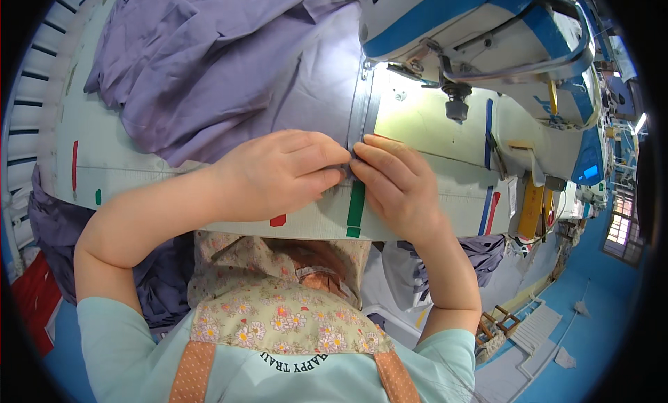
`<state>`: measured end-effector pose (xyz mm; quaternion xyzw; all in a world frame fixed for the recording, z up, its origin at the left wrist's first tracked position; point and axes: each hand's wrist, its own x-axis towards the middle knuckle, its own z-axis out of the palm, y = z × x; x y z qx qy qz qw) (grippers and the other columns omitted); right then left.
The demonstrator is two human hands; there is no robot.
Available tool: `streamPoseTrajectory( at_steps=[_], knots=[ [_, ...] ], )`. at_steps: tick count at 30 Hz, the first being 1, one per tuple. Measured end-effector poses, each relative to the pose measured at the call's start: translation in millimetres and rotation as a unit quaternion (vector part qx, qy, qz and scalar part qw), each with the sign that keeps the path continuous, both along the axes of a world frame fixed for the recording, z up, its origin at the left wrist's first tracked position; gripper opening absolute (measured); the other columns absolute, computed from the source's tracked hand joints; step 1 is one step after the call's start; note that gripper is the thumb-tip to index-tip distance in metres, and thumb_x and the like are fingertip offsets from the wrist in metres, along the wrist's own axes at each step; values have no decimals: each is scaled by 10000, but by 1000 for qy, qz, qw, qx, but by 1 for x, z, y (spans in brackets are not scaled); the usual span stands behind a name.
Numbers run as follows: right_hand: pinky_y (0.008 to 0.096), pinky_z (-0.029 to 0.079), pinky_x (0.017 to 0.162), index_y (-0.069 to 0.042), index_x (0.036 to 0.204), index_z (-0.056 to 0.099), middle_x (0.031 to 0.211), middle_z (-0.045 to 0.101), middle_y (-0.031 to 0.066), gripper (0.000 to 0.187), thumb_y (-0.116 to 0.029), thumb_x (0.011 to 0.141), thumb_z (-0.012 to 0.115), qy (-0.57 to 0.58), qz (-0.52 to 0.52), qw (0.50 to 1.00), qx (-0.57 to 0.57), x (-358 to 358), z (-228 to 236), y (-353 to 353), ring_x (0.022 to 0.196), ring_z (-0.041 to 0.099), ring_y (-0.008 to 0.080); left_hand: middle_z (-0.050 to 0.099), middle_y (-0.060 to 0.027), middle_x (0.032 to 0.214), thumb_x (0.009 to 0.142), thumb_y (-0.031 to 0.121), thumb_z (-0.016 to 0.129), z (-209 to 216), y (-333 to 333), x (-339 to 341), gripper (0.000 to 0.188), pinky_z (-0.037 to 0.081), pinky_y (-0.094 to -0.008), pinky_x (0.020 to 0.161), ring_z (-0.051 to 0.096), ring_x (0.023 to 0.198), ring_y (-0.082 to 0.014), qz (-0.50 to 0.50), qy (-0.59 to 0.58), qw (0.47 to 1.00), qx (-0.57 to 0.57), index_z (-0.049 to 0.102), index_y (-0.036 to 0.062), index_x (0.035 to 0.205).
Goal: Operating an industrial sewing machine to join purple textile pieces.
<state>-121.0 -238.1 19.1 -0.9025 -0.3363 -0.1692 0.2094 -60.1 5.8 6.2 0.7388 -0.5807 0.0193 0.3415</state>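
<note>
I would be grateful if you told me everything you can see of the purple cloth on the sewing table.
The purple cloth looks like thin, smooth, plain fabric. It lies bunched in loose folds on the pale table, left of the sewing machine, running out of view at the top. Its right part is flatter and brightly lit, bordered by a narrow grey-blue strip. The left hand and right hand meet at the near end; their exact grip is hidden.

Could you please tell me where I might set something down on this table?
Between the bare right hand and lower narrow blue tape strip; also between the bare left forearm, purple cloth and far-left red tape strip. Crowded: around the left hand and blue-and-white sewing machine.
</note>
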Motion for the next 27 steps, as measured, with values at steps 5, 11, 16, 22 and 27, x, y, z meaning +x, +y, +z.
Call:
streamPoseTrajectory(
  at_steps=[5,11,16,22,27],
  knots=[
    [436,570,891,-33,994,705,1153,663,95,308,-89,691,706,5,-1,1000,-12,-2,4,2,1089,653,292,624,-75,1210,761,71,704,5,0,1,320,528,-397,962,606,1153,-266,-4,-25,1000,7,691,64,1081],
    [452,526,959,-36,1015,705,1161,663,90,330,-96,691,695,18,-1,999,-27,0,6,-2,1123,640,288,629,-81,1199,743,71,716,4,-3,6,328,531,-397,952,612,1139,-266,-14,-11,1000,-8,696,53,1069],
    [452,512,974,-48,1034,711,1190,662,91,342,-90,695,696,24,-17,999,-37,5,6,-4,1152,634,281,634,-80,1196,735,74,721,2,-8,13,325,527,-386,956,615,1128,-264,-9,-22,1000,-15,698,45,1058],
    [454,513,974,-48,1080,713,1210,659,83,357,-63,723,706,26,-25,998,-54,22,11,-10,1156,632,282,636,-76,1206,732,76,722,3,-13,32,338,512,-373,982,603,1151,-254,-12,-23,1000,2,702,48,1068],
    [410,556,905,-54,1094,715,1179,656,75,373,-50,722,707,64,-10,997,-47,32,15,-14,1112,645,280,637,-63,1204,747,75,724,2,-14,44,350,505,-376,995,594,1168,-234,-18,-13,1000,10,704,54,1097]
  ],
)
